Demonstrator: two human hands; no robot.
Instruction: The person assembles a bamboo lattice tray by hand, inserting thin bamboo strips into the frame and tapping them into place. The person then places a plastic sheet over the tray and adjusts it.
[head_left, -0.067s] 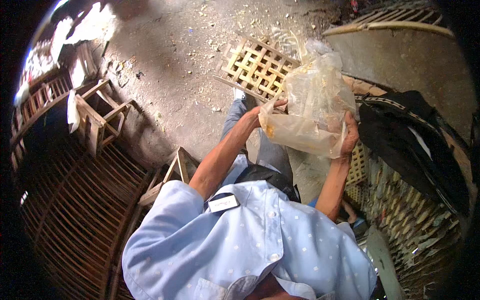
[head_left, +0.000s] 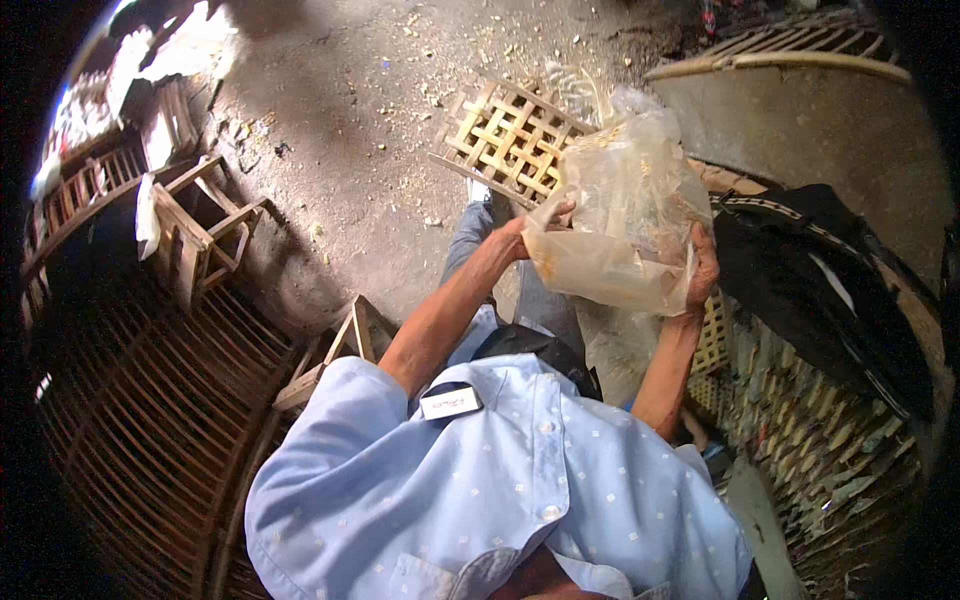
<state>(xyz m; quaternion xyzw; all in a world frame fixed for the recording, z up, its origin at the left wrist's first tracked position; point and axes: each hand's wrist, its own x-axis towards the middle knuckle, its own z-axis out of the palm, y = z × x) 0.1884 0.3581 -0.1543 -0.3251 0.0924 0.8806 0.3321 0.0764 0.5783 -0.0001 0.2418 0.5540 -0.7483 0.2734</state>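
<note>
I hold a crumpled, clear plastic bag with yellowish stains up in front of me with both hands. My left hand grips its left edge. My right hand clasps its right side, fingers pressed against the plastic. Behind the bag, a square lattice panel of pale bamboo strips lies on the dirt floor. My light blue dotted shirt fills the lower middle of the view.
A small wooden stool frame stands at the left and another by my left elbow. Woven bamboo cages curve along the left. A dark cloth drapes over woven work at the right, below a large round basket.
</note>
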